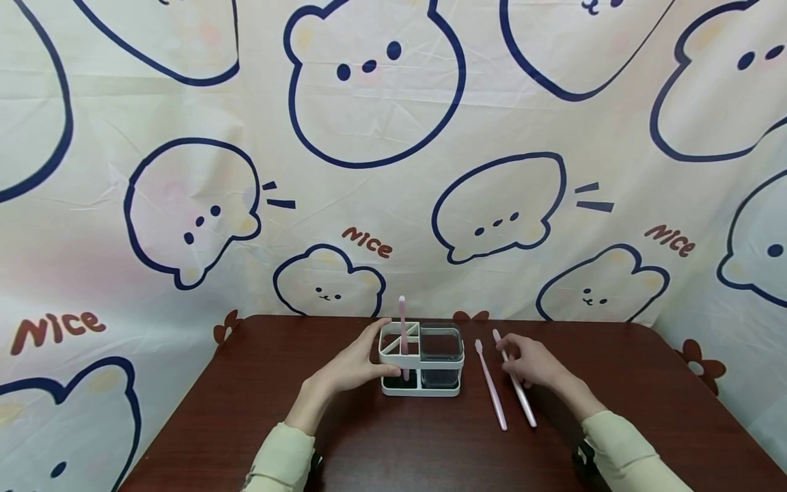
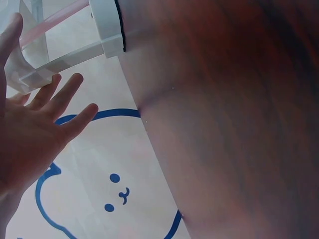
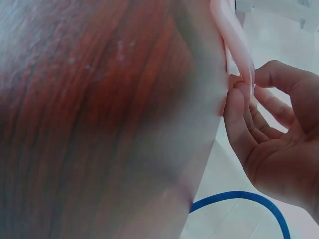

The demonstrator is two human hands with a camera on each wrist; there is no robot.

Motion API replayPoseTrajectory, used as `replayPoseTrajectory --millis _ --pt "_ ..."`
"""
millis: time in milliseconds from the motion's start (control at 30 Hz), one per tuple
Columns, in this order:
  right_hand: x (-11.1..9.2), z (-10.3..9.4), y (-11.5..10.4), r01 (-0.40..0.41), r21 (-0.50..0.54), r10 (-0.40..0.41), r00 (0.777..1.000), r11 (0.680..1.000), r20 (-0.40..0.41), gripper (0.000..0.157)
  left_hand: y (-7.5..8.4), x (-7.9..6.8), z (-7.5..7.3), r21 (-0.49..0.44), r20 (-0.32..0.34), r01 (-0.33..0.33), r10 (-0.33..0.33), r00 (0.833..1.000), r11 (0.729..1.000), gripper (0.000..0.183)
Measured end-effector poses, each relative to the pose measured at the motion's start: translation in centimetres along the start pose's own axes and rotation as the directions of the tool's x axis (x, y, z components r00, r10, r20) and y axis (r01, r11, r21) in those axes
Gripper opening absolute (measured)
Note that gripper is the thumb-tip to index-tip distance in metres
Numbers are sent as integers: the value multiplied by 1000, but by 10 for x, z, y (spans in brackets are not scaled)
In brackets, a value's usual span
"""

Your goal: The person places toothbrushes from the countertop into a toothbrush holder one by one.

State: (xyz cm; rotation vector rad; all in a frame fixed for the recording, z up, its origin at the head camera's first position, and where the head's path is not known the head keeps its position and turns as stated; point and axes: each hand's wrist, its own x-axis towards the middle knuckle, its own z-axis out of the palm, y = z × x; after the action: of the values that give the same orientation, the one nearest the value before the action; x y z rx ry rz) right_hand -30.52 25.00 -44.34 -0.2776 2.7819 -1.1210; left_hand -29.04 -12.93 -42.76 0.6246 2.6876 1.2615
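Observation:
A white toothbrush holder (image 1: pixel 430 365) stands on the table, a pink toothbrush (image 1: pixel 402 316) upright in its left part and a clear grey cup (image 1: pixel 441 344) in its right. My left hand (image 1: pixel 350 365) grips the holder's left side, thumb across the front and index finger at the back; the other fingers spread loosely in the left wrist view. With thumb and fingertips my right hand (image 1: pixel 536 362) pinches a pale pink toothbrush (image 3: pixel 234 37), which lies along the table. Another pink toothbrush (image 1: pixel 494 396) lies between it and the holder.
The dark brown wooden table (image 1: pixel 393 451) ends just behind the holder. A white cloth (image 1: pixel 393 205) printed with blue bear outlines hangs at the back and sides.

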Motion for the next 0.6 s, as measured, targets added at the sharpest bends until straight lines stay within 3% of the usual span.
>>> replayPoseTrajectory --millis 600 --pt "-4 -11 -20 26 -24 -28 998 999 -62 34 2 2 -2 -3 21 -9 9 1000 1000 96"
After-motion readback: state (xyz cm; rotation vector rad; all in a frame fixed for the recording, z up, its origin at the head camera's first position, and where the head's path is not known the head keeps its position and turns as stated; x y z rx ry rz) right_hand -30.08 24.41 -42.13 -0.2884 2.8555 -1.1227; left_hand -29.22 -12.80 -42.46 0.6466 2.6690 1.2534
